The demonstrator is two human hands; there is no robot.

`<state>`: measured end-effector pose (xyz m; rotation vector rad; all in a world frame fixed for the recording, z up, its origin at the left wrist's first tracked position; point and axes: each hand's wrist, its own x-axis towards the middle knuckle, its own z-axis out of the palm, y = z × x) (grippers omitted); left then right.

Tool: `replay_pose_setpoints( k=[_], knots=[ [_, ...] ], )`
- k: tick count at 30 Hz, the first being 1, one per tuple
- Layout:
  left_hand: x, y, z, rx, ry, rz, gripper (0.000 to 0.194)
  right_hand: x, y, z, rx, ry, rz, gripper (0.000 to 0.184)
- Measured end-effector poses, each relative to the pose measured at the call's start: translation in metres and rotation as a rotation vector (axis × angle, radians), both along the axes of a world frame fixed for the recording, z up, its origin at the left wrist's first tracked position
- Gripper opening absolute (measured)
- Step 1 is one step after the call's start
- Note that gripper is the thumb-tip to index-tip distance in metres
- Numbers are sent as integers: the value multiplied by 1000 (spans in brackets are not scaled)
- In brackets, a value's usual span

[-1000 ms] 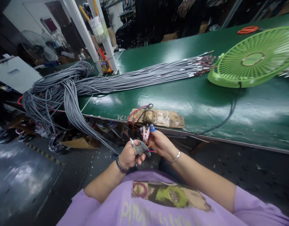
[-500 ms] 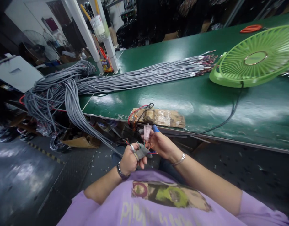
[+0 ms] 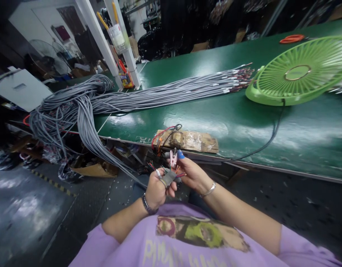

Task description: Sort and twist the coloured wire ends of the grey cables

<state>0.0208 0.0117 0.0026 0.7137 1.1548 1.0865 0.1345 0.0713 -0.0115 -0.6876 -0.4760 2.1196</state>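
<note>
My left hand [image 3: 156, 188] is closed around the end of a grey cable [image 3: 133, 177], with a grey cover on its thumb. Thin coloured wires [image 3: 178, 170] fan out from beside that thumb. Blue tape wraps the thumb of my right hand [image 3: 195, 175]. Its fingers are closed on a small pink clip [image 3: 173, 158], shaped like a clothes peg, which stands upright just above the wires. Whether the clip touches a wire is too small to make out. Right behind the hands, a worn wooden block [image 3: 197, 141] lies at the bench edge.
Across the green bench [image 3: 215, 122] lies a long bundle of grey cables [image 3: 165, 92], part of it hanging over the front edge. A green fan [image 3: 297, 72] stands at the right, its black cord [image 3: 267, 142] trailing to the edge. White posts [image 3: 129, 55] rise behind the bundle.
The pink clip has turned a little, and its two arms now show apart. My hands have shifted only slightly and still hold the cable and the clip.
</note>
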Motion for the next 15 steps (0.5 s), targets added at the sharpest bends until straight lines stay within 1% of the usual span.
replay_pose_setpoints(
  k=[4,9,12,15],
  knots=[
    [2,1,0,-12,11,2,50,0,0,-2,8,17,26,38],
    [1,-1,3,-16,8,-3,52,-2,-2,-1,13,4,-11,40],
    [-2,-6,1,-14,-1,-8,53,0,-4,0,24,0,11,45],
    [-4,-11,-1,1,-11,-6,50,3,-4,1,34,2,27,41]
  ],
)
